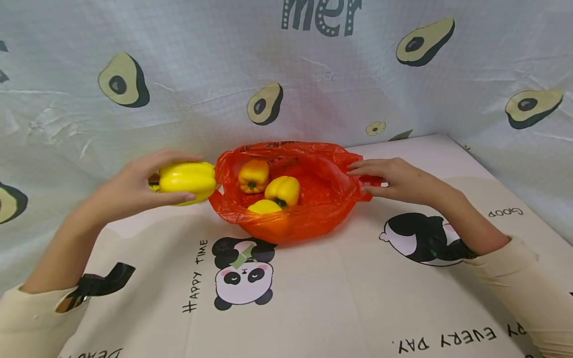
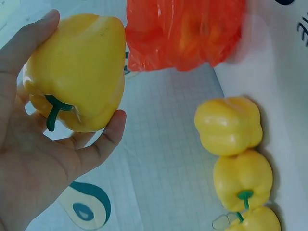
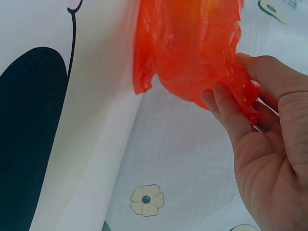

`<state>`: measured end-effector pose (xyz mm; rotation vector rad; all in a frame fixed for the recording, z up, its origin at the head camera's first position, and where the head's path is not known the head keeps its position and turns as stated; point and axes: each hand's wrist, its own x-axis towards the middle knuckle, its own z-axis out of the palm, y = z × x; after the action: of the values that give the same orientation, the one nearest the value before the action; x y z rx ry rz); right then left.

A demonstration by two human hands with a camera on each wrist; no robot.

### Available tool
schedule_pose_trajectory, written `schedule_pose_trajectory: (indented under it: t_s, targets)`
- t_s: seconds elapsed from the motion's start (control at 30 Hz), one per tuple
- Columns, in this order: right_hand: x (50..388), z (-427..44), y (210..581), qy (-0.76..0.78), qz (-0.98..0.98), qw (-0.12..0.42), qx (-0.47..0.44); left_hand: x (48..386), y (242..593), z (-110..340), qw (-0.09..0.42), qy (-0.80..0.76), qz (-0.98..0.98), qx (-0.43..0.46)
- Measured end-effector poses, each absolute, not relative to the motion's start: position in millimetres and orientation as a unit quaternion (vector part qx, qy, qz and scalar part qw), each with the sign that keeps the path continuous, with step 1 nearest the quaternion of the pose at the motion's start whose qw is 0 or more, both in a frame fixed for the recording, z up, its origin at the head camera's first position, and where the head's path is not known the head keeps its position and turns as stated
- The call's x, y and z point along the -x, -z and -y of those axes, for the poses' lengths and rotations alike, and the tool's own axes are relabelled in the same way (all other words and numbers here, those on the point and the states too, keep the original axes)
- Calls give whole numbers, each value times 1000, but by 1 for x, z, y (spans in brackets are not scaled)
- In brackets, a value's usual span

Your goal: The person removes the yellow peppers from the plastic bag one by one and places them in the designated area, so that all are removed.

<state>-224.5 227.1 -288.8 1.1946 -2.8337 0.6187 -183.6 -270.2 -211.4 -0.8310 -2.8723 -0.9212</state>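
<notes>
Red bag (image 1: 322,219): one, mouth gaping, on the counter (image 1: 322,293)
Peppers inside (image 1: 283,190): three yellow showing; deeper down, can't tell
Left hand (image 1: 130,191): fingers curled round one yellow pepper (image 1: 188,181), beside the rim, not yet in
Right hand (image 1: 398,181): fingers pinching the bag's edge
Loose peppers (image 2: 243,178): three, in a row outside
Pepper tally: seven visible, four seemingly left to bag

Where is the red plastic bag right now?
In the head view, the red plastic bag sits mid-picture on the table, between the left hand, holding a yellow bell pepper, and the right hand, which grips the bag's right edge.
</notes>
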Motion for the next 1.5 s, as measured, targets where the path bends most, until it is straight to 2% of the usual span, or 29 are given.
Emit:
schedule_pose_trajectory:
  t_s: [0.33, 0.7, 0.93, 1.23, 1.5]
  targets:
    - [223, -229, 290, -200, 894, 13, -400, 172, 217, 292, 24, 264, 942, 206]
    - [222, -230, 294, -205, 903, -7, -378, 163, 230, 324, 36, 234, 953, 190]
    - [223, -231, 294, -199, 901, -2, -386, 153, 238, 346, 47, 210, 966, 145]
    - [223, -229, 294, -195, 899, 1, -393, 150, 242, 355, 23, 201, 973, 112]
    - [224, -230, 293, -195, 900, -2, -390, 150, 244, 358, 30, 195, 973, 123]
